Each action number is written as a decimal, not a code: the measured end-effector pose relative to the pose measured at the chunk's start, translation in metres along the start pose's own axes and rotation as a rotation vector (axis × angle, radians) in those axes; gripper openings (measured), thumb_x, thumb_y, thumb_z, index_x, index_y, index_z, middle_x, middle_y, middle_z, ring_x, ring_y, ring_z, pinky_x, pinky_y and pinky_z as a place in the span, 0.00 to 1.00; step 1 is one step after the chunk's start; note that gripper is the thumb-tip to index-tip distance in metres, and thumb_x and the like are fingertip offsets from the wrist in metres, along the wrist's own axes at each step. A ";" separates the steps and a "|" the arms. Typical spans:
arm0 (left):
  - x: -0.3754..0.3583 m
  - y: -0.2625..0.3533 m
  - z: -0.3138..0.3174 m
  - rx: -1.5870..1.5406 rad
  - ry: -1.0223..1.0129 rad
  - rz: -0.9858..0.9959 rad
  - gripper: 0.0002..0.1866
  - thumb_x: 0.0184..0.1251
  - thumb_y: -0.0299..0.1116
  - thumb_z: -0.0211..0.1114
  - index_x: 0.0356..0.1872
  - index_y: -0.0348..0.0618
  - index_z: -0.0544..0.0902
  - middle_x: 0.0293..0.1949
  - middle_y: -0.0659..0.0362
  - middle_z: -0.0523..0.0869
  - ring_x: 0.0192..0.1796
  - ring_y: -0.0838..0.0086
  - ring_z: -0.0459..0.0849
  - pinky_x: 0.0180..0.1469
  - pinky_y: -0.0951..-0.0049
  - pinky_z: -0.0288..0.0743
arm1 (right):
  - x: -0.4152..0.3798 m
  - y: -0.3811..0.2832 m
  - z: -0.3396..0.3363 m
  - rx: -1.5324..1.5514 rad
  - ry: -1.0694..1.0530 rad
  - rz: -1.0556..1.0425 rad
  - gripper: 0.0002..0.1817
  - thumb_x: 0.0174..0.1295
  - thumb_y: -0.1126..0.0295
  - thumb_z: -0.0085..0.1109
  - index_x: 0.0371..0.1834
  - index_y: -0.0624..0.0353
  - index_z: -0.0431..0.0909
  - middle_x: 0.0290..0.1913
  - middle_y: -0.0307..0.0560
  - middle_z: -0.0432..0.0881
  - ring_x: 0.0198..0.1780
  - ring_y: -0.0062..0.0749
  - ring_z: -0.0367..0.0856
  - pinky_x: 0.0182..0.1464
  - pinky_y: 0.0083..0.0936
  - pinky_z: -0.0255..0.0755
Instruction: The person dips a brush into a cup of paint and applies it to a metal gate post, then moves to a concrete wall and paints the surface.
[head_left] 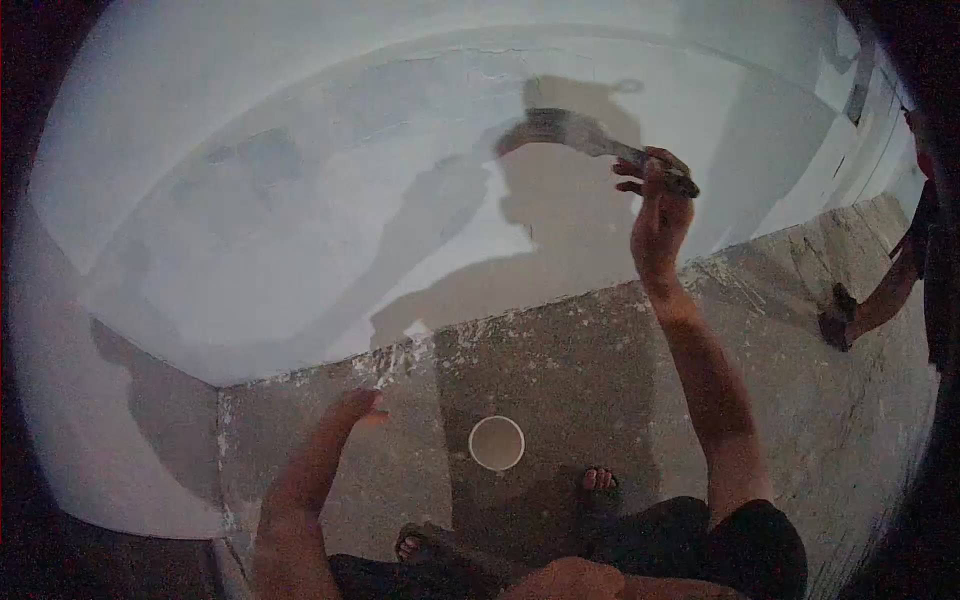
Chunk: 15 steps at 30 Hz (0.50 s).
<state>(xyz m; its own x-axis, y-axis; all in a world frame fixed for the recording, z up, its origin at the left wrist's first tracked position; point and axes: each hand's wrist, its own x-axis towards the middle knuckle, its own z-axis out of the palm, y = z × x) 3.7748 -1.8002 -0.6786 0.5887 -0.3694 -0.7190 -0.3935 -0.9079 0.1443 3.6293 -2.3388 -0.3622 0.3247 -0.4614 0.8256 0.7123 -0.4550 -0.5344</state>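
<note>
My right hand (662, 215) is raised in front of the white wall (330, 190), its fingers closed round the handle of a wide paintbrush (575, 132). The brush head points left and meets its own shadow on the wall, apparently touching the surface. Lower down on the left, my left hand (368, 403) hangs near the base of the wall with its fingers a little apart, and nothing shows in it. A small round white container (497, 443) stands on the floor between my hands, in front of my feet.
Paint flecks mark the rough grey floor (560, 350) along the wall's foot. Another person (932, 270) stands at the right edge, one limb reaching inward. On the left, the wall meets a side wall (150, 430) at a corner. Dark shadows of me and the brush fall on the wall.
</note>
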 end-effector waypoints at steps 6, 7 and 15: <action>-0.006 -0.002 -0.006 0.197 -0.023 -0.018 0.46 0.64 0.67 0.70 0.76 0.48 0.72 0.69 0.48 0.82 0.70 0.50 0.80 0.72 0.47 0.72 | -0.001 -0.031 -0.006 -0.040 0.008 -0.075 0.17 0.83 0.61 0.50 0.60 0.67 0.74 0.45 0.58 0.89 0.46 0.40 0.91 0.43 0.33 0.86; -0.006 -0.001 -0.003 0.190 -0.010 -0.057 0.46 0.65 0.66 0.70 0.76 0.47 0.72 0.69 0.48 0.82 0.70 0.51 0.80 0.72 0.47 0.72 | -0.004 -0.032 0.001 -0.026 -0.023 -0.082 0.18 0.83 0.61 0.50 0.60 0.67 0.73 0.44 0.58 0.89 0.46 0.40 0.91 0.43 0.34 0.86; -0.010 0.012 -0.011 0.133 -0.067 -0.088 0.47 0.66 0.68 0.67 0.77 0.47 0.70 0.70 0.47 0.80 0.72 0.52 0.78 0.72 0.46 0.73 | -0.047 -0.015 0.091 0.202 -0.295 0.023 0.11 0.79 0.73 0.56 0.57 0.67 0.78 0.52 0.54 0.87 0.47 0.35 0.92 0.45 0.30 0.87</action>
<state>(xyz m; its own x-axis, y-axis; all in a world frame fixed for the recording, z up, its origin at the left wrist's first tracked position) 3.7719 -1.8097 -0.6616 0.5783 -0.2713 -0.7694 -0.4353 -0.9002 -0.0097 3.6603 -2.2410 -0.3767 0.4867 -0.2167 0.8463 0.8018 -0.2736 -0.5312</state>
